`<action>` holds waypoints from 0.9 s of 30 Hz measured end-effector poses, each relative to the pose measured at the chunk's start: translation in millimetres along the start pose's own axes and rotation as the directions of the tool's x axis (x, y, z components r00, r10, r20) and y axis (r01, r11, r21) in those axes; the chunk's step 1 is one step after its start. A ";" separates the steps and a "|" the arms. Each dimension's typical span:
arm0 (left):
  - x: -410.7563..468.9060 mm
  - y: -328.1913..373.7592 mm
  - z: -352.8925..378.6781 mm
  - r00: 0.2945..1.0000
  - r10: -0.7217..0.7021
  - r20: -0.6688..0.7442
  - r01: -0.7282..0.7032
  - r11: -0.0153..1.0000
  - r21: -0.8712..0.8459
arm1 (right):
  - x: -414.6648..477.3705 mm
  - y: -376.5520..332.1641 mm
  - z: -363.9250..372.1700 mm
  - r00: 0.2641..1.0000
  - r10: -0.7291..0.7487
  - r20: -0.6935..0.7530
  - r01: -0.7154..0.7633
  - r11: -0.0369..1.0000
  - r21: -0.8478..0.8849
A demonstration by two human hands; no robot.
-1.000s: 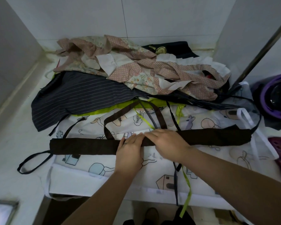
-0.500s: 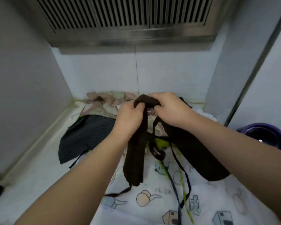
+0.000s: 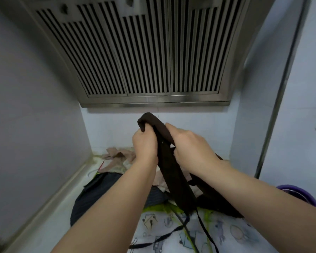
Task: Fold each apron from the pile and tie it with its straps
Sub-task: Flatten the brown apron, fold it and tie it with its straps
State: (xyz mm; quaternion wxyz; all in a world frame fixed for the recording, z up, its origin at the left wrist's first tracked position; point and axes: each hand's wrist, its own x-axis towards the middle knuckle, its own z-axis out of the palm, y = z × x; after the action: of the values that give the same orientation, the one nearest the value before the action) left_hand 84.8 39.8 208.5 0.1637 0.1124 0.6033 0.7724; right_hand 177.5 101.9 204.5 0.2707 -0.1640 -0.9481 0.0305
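Note:
A dark brown apron [image 3: 169, 161], folded into a long narrow band, hangs doubled over in the air above the counter. My left hand [image 3: 144, 145] grips one side of the bend near its top. My right hand [image 3: 190, 145] grips the other side, fingers curled round the band. Both halves droop down to the counter, and thin black straps [image 3: 204, 229] trail from them. Below lies the pile: a white cartoon-print apron [image 3: 232, 232], a dark pinstriped apron [image 3: 91, 194] and a pink dotted apron [image 3: 117, 156] at the back.
A steel range hood [image 3: 144, 57] hangs close overhead. Tiled walls close in the counter [image 3: 49, 221] on the left, back and right. A purple bowl [image 3: 299, 194] sits at the right edge, beside a metal pipe [image 3: 275, 106].
The brown band lay flat on the white apron under both hands. Both hands have since lifted it by its middle, raising it higher, and my view has tilted up toward the hood.

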 end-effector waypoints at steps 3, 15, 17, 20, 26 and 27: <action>0.2 2.4 1.9 0.997 -0.073 0.011 0.074 0.994 -0.083 | -2.4 -8.0 -3.9 0.999 -0.047 -0.019 0.041 0.970 -0.238; -6.9 14.0 1.8 0.886 -0.347 0.308 0.430 0.864 -0.261 | -15.9 10.5 24.0 0.951 -0.195 -0.238 0.095 0.922 -0.376; -7.4 16.0 -0.4 0.905 -0.333 0.266 0.403 0.871 -0.281 | -17.3 13.2 22.6 0.944 -0.228 -0.236 0.133 0.923 -0.361; -8.5 19.4 2.8 0.919 -0.304 0.250 0.378 0.861 -0.341 | -16.3 11.0 24.8 0.944 -0.223 -0.242 0.141 0.938 -0.315; -7.3 26.2 -0.7 0.875 -0.337 0.348 0.462 0.798 -0.388 | -21.4 16.2 34.6 0.952 -0.213 -0.218 0.180 0.970 -0.162; -5.0 28.0 -3.3 0.867 -0.338 0.367 0.475 0.784 -0.399 | -23.6 20.4 34.2 0.956 -0.218 -0.196 0.194 0.972 -0.134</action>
State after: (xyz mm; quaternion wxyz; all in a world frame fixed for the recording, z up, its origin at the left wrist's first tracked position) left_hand 85.0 28.7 235.0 0.4323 0.0409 0.3754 0.8188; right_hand 184.5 114.5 160.5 0.3608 -0.0815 -0.9265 -0.0693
